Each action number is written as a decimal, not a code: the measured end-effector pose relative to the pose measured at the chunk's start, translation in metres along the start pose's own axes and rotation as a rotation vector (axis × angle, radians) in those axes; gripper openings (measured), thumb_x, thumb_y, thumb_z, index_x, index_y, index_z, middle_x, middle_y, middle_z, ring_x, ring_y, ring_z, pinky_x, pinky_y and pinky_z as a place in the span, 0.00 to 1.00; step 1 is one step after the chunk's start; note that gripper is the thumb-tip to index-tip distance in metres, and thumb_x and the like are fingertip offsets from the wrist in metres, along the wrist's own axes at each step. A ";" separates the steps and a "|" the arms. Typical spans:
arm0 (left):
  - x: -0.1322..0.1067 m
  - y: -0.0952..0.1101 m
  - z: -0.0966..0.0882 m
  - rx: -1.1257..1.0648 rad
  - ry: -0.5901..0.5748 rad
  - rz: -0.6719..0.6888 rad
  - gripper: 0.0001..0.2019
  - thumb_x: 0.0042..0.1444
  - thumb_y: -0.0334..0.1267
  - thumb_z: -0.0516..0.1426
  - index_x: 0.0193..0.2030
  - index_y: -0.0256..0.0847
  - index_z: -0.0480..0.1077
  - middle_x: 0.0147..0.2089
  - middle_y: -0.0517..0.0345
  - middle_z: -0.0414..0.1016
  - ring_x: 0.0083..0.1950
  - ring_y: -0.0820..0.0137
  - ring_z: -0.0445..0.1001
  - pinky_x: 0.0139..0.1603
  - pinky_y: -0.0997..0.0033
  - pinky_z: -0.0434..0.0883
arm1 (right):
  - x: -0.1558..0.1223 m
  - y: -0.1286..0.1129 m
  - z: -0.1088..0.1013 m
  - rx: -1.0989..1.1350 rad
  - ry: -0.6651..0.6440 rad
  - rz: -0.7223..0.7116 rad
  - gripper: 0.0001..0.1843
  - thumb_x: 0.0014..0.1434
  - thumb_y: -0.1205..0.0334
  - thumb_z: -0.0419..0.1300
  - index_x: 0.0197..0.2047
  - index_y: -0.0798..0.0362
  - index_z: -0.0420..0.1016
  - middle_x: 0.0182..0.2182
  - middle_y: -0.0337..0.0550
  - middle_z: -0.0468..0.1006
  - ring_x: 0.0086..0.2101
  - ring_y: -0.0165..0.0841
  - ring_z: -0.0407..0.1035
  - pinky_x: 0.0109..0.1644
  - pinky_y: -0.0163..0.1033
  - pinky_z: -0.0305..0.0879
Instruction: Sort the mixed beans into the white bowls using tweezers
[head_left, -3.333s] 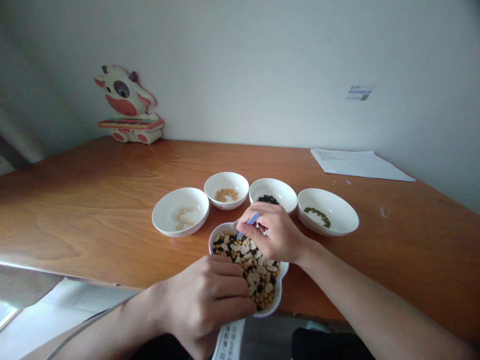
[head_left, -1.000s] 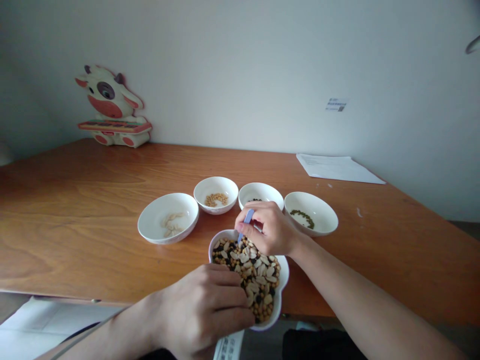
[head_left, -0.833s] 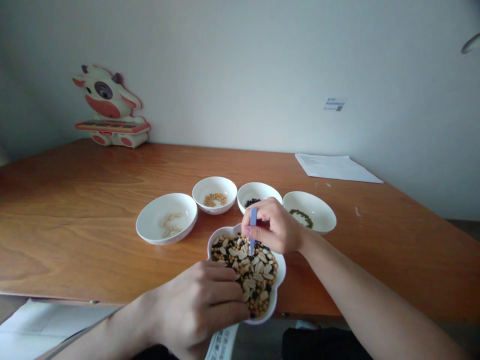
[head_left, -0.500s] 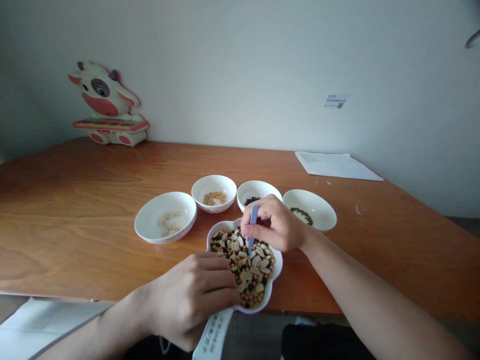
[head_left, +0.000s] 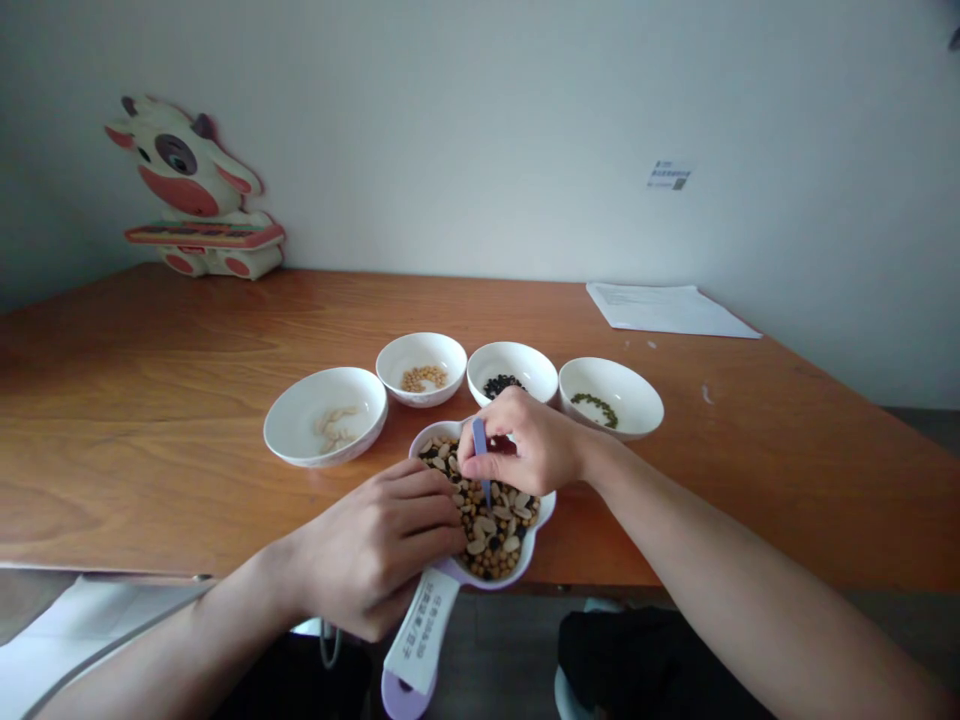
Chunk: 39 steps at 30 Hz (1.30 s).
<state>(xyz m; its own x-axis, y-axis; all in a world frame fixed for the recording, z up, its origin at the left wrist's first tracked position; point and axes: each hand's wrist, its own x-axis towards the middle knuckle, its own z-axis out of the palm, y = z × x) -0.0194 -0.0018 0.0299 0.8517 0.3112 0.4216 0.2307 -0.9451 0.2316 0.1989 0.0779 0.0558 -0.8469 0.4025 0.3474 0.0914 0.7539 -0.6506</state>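
Observation:
A white scalloped bowl (head_left: 541,508) of mixed beans and seeds sits at the table's near edge. My left hand (head_left: 375,550) is curled round its left rim, holding it. My right hand (head_left: 525,450) pinches blue tweezers (head_left: 481,461), tips down in the mix. Behind stand four white dishes: one with pale seeds (head_left: 325,428), one with yellow beans (head_left: 421,368), one with black beans (head_left: 512,373), one with green beans (head_left: 611,398).
The wooden table (head_left: 187,400) ends just below the bowl. A cow-shaped toy (head_left: 187,190) stands at the back left against the wall. Sheets of paper (head_left: 667,308) lie at the back right. A label (head_left: 424,630) hangs below the table edge.
The view has shifted, so everything sits a little higher. My right hand has moved left over the bowl and the tweezers now point down into the mix. The left hand keeps its hold.

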 end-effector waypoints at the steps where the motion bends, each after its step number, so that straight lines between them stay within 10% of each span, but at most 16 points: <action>1: 0.000 0.001 -0.001 0.005 0.010 0.011 0.13 0.55 0.26 0.52 0.46 0.33 0.71 0.41 0.46 0.78 0.45 0.56 0.73 0.48 0.53 0.71 | 0.001 0.000 0.001 -0.036 0.059 -0.010 0.09 0.59 0.66 0.61 0.29 0.58 0.78 0.24 0.43 0.79 0.23 0.27 0.66 0.29 0.33 0.61; 5: 0.001 0.004 -0.005 0.023 0.013 0.072 0.13 0.55 0.27 0.53 0.46 0.33 0.72 0.42 0.46 0.78 0.43 0.57 0.73 0.45 0.55 0.71 | 0.004 0.000 0.008 -0.054 0.261 -0.083 0.11 0.63 0.63 0.60 0.30 0.57 0.78 0.25 0.42 0.80 0.24 0.27 0.69 0.31 0.33 0.64; 18: -0.004 -0.002 -0.015 0.122 0.039 0.076 0.16 0.73 0.36 0.44 0.44 0.32 0.71 0.32 0.50 0.73 0.31 0.65 0.68 0.27 0.65 0.65 | 0.006 0.000 0.020 -0.098 0.303 -0.180 0.09 0.63 0.65 0.59 0.32 0.57 0.77 0.28 0.44 0.82 0.29 0.30 0.72 0.37 0.36 0.68; 29: 0.005 0.027 -0.007 -0.033 0.034 0.174 0.19 0.72 0.39 0.43 0.48 0.33 0.73 0.41 0.50 0.79 0.40 0.62 0.75 0.43 0.59 0.73 | 0.008 0.001 0.024 -0.131 0.385 -0.158 0.12 0.66 0.64 0.58 0.32 0.56 0.77 0.27 0.43 0.81 0.27 0.29 0.70 0.36 0.36 0.67; 39: -0.005 0.032 0.039 -0.264 0.064 0.127 0.25 0.69 0.37 0.51 0.18 0.43 0.51 0.20 0.61 0.60 0.22 0.71 0.59 0.26 0.67 0.66 | 0.009 0.003 0.032 -0.118 0.339 -0.182 0.08 0.64 0.66 0.61 0.34 0.55 0.79 0.29 0.42 0.83 0.28 0.29 0.73 0.37 0.37 0.69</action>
<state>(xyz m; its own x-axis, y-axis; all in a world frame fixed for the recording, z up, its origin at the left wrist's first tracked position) 0.0021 -0.0377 0.0015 0.8326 0.2056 0.5142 -0.0132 -0.9209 0.3896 0.1753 0.0676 0.0353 -0.6357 0.3907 0.6658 0.0320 0.8751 -0.4829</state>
